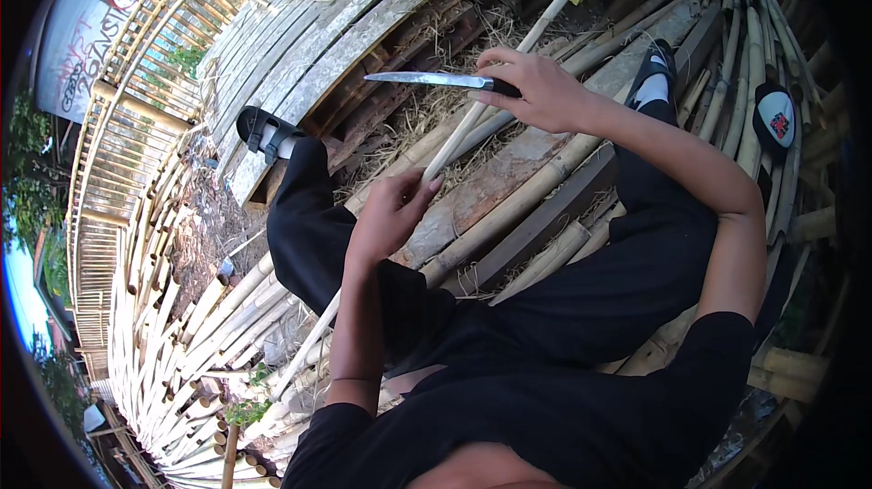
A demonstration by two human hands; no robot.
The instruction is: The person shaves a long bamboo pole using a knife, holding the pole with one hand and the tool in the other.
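Note:
My right hand [536, 89] grips the dark handle of a long knife [427, 79], whose bright blade points left, level above the pile. My left hand [389, 213] is closed around a thin pale bamboo stick [495, 80] that runs from under my left leg up to the upper right. The blade lies across the stick, a little above my left hand. Whether the edge touches the stick cannot be told. I sit on stacked bamboo with black trousers and both legs spread.
Bamboo poles [509, 207] and weathered planks [318, 44] lie under and around me. My sandalled feet [263, 133] rest on the pile. A dark cap [777, 121] sits on poles at the right. Stacked bamboo and a slatted fence [136, 126] fill the left.

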